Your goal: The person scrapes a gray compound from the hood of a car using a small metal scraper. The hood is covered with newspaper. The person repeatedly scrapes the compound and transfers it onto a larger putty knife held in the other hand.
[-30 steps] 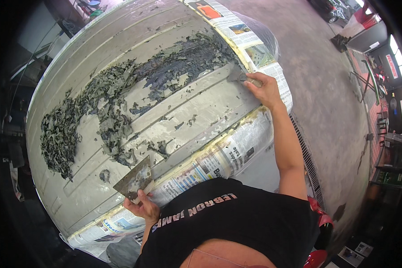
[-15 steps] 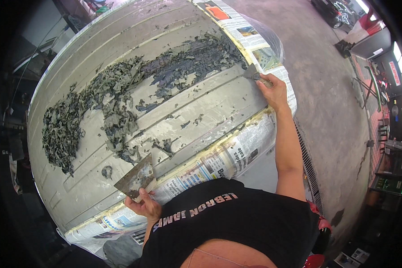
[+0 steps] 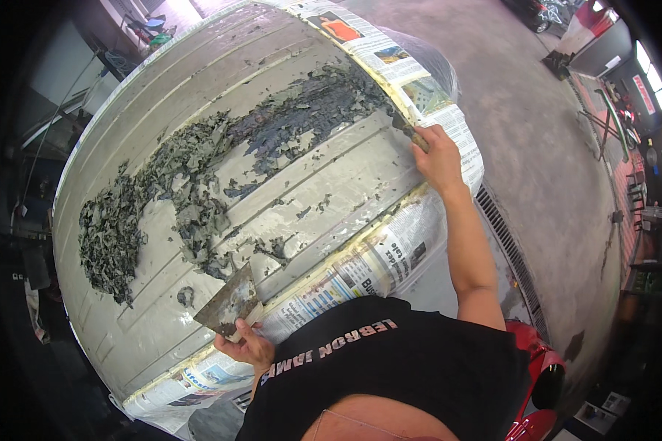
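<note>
1. Two hands are seen, one tool being held in each: a broad plate [image 3: 226,303] in the left hand [image 3: 247,348], a narrower scraper [image 3: 404,125] in the right hand [image 3: 440,158].
2. By the left hand's fingers, the plate is gripped at its near edge, the thumb laid on top; how the others are placed beneath cannot be fully told.
3. By the right hand's fingers, the scraper's handle is closed around; the blade is directed up and to the left.
4. One ribbed grey panel [image 3: 331,180] is spread with dark flakes [image 3: 110,246], too many to be counted, heaped at the left and strewn in a band toward the far right corner. One small clump [image 3: 186,296] is set apart, just left of the plate.
5. Two borders, a right one [image 3: 438,95] and a near one [image 3: 360,275], are covered with newspaper and edged in yellow tape [image 3: 371,77].
6. The scraper is held at the right taped edge; whether the panel is touched by its blade cannot be told. The plate is held over the near edge, below the flakes.
7. Between flakes and near border, a mostly bare ribbed strip is left, dotted with scraps. Beyond the right border, open floor [image 3: 522,125] is seen, crossed by one drain grating [image 3: 509,239].
</note>
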### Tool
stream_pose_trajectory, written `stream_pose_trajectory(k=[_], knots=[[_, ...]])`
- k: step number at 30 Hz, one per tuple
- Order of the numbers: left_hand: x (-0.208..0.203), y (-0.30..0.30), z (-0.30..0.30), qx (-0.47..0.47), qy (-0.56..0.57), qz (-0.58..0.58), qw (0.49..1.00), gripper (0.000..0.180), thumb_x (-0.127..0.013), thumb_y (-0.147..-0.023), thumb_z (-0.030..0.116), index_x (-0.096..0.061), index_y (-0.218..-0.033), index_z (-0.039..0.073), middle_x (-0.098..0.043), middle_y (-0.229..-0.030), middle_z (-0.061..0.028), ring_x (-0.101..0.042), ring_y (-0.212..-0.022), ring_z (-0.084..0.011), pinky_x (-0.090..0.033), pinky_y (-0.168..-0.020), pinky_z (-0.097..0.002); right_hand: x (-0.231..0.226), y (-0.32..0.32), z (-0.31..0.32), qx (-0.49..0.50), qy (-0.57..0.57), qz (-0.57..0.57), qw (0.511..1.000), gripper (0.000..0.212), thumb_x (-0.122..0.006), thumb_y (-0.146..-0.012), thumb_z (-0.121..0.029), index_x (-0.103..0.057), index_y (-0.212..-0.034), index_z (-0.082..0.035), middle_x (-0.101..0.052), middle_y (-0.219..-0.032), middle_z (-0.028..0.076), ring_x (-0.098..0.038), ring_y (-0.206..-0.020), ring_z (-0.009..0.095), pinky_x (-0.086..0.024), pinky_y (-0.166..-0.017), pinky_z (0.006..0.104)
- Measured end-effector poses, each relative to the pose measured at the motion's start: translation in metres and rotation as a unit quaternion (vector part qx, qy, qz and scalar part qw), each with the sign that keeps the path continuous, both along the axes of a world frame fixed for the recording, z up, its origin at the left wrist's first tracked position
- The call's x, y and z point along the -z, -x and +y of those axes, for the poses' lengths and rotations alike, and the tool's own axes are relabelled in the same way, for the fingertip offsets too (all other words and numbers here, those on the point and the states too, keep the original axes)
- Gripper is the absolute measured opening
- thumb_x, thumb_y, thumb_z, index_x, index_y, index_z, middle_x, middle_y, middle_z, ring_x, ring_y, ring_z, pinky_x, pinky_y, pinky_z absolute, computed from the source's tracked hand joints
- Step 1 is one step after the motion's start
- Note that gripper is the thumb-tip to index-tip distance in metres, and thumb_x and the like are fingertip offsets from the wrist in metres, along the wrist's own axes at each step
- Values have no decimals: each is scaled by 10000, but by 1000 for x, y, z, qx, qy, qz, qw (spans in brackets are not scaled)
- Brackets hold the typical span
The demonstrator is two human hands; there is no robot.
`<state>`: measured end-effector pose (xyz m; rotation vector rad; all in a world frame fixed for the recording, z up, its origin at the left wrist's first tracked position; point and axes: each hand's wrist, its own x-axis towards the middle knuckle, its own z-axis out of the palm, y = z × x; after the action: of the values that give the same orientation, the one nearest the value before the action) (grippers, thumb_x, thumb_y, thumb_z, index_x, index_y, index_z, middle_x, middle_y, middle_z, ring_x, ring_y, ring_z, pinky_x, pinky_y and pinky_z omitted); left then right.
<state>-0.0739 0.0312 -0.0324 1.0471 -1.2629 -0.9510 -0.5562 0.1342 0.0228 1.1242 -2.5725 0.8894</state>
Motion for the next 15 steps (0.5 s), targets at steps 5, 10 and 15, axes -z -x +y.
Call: stream_pose_trajectory(k=[5,10,15], knots=[[-2,1,2,-12,-8,9,1000,426,-660,-981,146,-392,-1298,49,-643,-1084,-159,-643,-746,-172,-519,-520,-258,7,-15,-12,28,-33,21,999,327,-736,-840,-121,-709,-1162,-78,-651,-1049,98,-682,-870,332,-553,-775,421],[-4,3,4,-4,0,22,1000,420,-668,-975,160,-399,-1279,52,-644,-1079,-159,-644,-743,-175,-521,-525,-259,6,-15,-8,-4,-19,19,1000,318,-731,-837,-104,-708,-1153,-67,-654,-1042,104,-680,-864,337,-553,-771,419],[-2,2,3,-11,-1,11,1000,423,-672,-970,165,-399,-1272,50,-642,-1067,-166,-644,-742,-182,-519,-525,-264,2,-20,-14,2,-31,35,999,321,-738,-826,-94,-709,-1145,-66,-655,-1048,108,-682,-876,340,-556,-776,425]])
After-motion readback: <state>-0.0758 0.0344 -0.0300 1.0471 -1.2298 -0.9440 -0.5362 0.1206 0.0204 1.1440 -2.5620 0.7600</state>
